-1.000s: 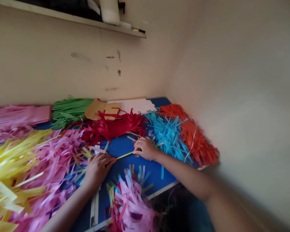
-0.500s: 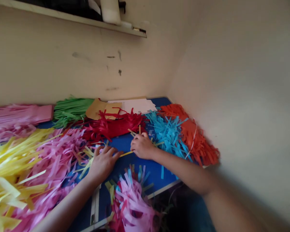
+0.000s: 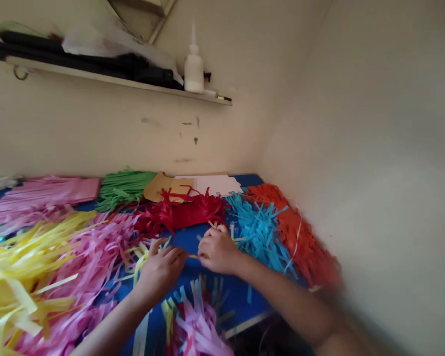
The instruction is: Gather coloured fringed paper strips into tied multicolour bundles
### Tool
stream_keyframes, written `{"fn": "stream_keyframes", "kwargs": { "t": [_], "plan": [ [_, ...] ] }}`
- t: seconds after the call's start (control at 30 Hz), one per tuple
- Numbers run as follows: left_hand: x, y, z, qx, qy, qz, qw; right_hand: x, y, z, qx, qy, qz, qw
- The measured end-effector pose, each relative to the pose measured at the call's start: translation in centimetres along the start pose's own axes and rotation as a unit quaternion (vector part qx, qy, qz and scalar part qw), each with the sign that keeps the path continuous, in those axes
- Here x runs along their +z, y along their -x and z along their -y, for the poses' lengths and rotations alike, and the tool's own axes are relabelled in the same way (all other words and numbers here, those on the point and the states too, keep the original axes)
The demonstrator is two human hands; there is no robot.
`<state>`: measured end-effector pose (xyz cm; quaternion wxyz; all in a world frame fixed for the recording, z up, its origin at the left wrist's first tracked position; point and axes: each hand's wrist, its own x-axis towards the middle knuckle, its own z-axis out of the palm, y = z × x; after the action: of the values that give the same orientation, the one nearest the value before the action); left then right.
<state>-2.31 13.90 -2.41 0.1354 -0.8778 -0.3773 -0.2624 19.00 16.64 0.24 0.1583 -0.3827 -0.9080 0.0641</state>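
Observation:
Between my two hands runs a short stretch of yellow fringed paper strip (image 3: pixel 192 256), low over the blue table (image 3: pixel 193 238). My left hand (image 3: pixel 163 267) is closed on its left part, and pale yellow fringe ends stick out behind the fingers. My right hand (image 3: pixel 218 249) pinches the right part, with more pale ends showing above and beside the knuckles. The fingertips are partly hidden. Just beyond the hands lies a bundle of red fringed paper (image 3: pixel 181 213). Nearer to me stands a pink and multicoloured fringed piece (image 3: pixel 200 326).
Yellow fringe (image 3: pixel 25 267) and pink fringe (image 3: pixel 92 252) pile up at left. Green fringe (image 3: pixel 128 183), a brown paper piece (image 3: pixel 168 188) and white sheets (image 3: pixel 215 184) lie at the back. Blue fringe (image 3: pixel 261 225) and orange fringe (image 3: pixel 300 227) are at right. A shelf holds a white bottle (image 3: pixel 194 71).
The view has tilted up, showing more of the shelf. My hands have come closer together, and the visible stretch of yellow strip between them is shorter.

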Motion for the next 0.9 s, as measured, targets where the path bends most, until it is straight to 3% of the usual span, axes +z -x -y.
{"fn": "stream_keyframes", "kwargs": {
  "t": [0.1, 0.17, 0.23, 0.27, 0.33, 0.47, 0.63, 0.73, 0.77, 0.83, 0.9],
  "plan": [
    [-3.5, 0.3, -0.4, 0.012, 0.013, -0.085, 0.996, -2.1, 0.1, 2.1, 0.053, -0.217, -0.01, 0.975],
    [-5.5, 0.2, -0.8, 0.025, 0.007, -0.11, 0.994, -2.8, -0.5, 2.9, 0.091, -0.415, 0.059, 0.903],
    [-6.7, 0.0, -1.2, 0.018, 0.011, -0.119, 0.993, -2.9, -1.2, 3.3, 0.127, -0.569, 0.117, 0.804],
    [-7.0, -0.1, -1.4, 0.006, 0.019, -0.12, 0.993, -2.8, -1.4, 3.4, 0.143, -0.614, 0.127, 0.766],
    [-7.4, 0.0, -1.8, -0.019, 0.036, -0.126, 0.991, -2.4, -1.6, 4.0, 0.168, -0.661, 0.117, 0.722],
    [-7.5, 0.7, -3.1, -0.107, 0.074, -0.181, 0.975, -1.6, -0.9, 5.7, 0.187, -0.703, 0.043, 0.684],
    [-7.6, 1.0, -5.4, -0.264, 0.189, -0.21, 0.922, -0.7, -0.5, 7.8, 0.182, -0.717, -0.052, 0.671],
    [-7.5, 1.1, -6.3, -0.288, 0.239, -0.21, 0.903, -0.6, -0.4, 9.0, 0.166, -0.721, -0.063, 0.669],
    [-7.5, 1.4, -6.3, -0.287, 0.244, -0.207, 0.903, -0.5, -0.4, 9.1, 0.156, -0.712, -0.064, 0.681],
    [-7.5, 2.7, -5.7, -0.283, 0.242, -0.199, 0.907, -0.3, -0.6, 8.5, 0.132, -0.653, -0.071, 0.742],
    [-7.7, 5.0, -4.3, -0.299, 0.213, -0.185, 0.911, 0.1, -1.3, 6.3, 0.145, -0.489, -0.068, 0.857]
  ]
}}
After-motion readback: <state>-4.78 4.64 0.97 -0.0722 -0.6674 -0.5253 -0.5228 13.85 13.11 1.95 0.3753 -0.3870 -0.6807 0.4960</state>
